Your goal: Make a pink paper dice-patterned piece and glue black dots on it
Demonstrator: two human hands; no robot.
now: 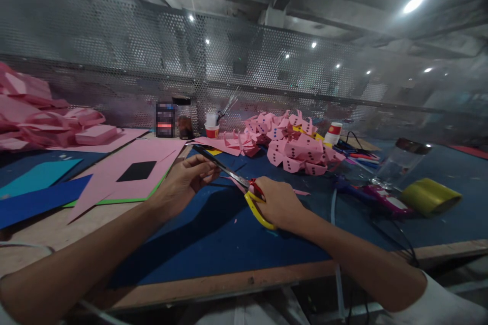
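Right hand (280, 203) closed round yellow-and-red-handled metal scissors (239, 179); left hand (177, 183) has fingers curled by the blade end, at a thin dark strip (203, 151), can't tell if it's pinched. Scissors sit between the hands, just above the blue-covered tabletop (229, 254). Handling, my read: light, rigid, blades slick and sharp, handles grippier. Take them by the loops, keep off the edges. Strip looks thin and floppy, probably paper; hold it near the cut. Scissors point away and to the left, tips toward the left hand; long axis slants from the handles, near right, to far left. Further out: flat pink paper sheet (110, 172) with black rectangle (136, 171) on it, left; dotted pink folded-paper pile (293, 150) beyond the right hand.
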